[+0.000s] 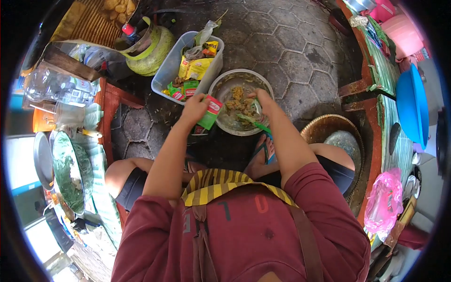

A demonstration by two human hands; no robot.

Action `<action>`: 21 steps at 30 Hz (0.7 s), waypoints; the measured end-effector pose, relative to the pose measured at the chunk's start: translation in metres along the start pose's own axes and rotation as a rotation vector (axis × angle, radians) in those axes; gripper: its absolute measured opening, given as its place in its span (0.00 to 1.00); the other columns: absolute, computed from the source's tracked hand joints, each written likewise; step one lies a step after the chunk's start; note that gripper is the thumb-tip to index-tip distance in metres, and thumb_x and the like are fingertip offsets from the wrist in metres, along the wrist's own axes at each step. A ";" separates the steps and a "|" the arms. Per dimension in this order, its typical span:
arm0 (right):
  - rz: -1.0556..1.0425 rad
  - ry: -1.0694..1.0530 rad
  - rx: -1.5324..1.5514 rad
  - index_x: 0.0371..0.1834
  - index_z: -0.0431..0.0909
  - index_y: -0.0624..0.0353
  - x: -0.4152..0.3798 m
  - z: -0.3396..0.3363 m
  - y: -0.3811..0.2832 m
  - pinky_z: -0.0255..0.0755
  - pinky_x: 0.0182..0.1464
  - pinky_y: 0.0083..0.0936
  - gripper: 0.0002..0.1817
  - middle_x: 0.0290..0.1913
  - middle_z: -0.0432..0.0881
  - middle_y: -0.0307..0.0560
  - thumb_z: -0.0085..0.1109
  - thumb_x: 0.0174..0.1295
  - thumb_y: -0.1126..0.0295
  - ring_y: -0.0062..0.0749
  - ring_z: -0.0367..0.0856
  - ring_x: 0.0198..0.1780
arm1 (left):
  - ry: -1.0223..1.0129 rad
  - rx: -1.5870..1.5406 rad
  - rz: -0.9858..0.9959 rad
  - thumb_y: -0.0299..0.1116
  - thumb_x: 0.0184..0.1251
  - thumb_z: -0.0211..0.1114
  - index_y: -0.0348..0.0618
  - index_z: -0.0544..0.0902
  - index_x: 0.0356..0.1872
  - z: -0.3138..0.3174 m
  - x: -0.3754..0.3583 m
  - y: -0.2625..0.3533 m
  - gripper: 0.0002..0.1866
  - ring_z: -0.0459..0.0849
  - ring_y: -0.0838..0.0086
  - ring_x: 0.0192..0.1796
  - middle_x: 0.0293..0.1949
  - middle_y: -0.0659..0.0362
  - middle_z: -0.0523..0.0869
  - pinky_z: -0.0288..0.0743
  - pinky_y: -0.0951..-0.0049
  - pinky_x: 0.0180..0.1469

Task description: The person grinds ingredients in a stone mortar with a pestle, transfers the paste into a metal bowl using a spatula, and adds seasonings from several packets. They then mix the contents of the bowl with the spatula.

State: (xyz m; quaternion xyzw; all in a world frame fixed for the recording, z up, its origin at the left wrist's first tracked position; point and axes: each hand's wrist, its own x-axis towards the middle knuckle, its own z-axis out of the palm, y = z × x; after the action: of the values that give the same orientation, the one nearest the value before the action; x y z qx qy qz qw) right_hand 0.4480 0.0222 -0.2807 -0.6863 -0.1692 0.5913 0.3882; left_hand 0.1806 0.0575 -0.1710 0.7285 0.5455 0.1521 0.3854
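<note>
A metal bowl (226, 124) stands on the dark floor in front of me, with a yellowish-brown mash (237, 99) in it. My left hand (196, 109) is closed on a red and green packet (211, 113) at the bowl's left edge. Over the bowl's right side is my right hand (263, 99), its fingers bent and partly hidden. Near that hand a green handle (262, 127) leans across the rim; whether the fingers touch it I cannot tell. Left of the bowl, a clear plastic tub (213, 70) holds yellow packets (195, 68) and green packets (190, 88).
Behind the tub's left side stands a yellow-green pot (155, 58). A woven basket (329, 123) with a grey stone (342, 142) sits at the right. Low benches flank me, with a blue basin (412, 107) on the right and a green tray (68, 174) on the left.
</note>
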 end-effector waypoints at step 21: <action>-0.153 0.025 -0.057 0.36 0.77 0.57 -0.104 0.043 -0.093 0.63 0.35 0.29 0.15 0.37 0.73 0.41 0.55 0.58 0.56 0.26 0.68 0.36 | -0.192 -1.137 -0.514 0.40 0.65 0.59 0.44 0.80 0.41 0.043 -0.029 0.058 0.12 0.81 0.78 0.28 0.30 0.62 0.84 0.71 0.78 0.25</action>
State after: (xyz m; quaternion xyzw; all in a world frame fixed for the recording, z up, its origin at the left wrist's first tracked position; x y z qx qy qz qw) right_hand 0.4035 0.0242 -0.1421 -0.6895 -0.2330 0.5462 0.4148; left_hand 0.2374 0.0073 -0.1510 0.2657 0.5002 0.2548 0.7837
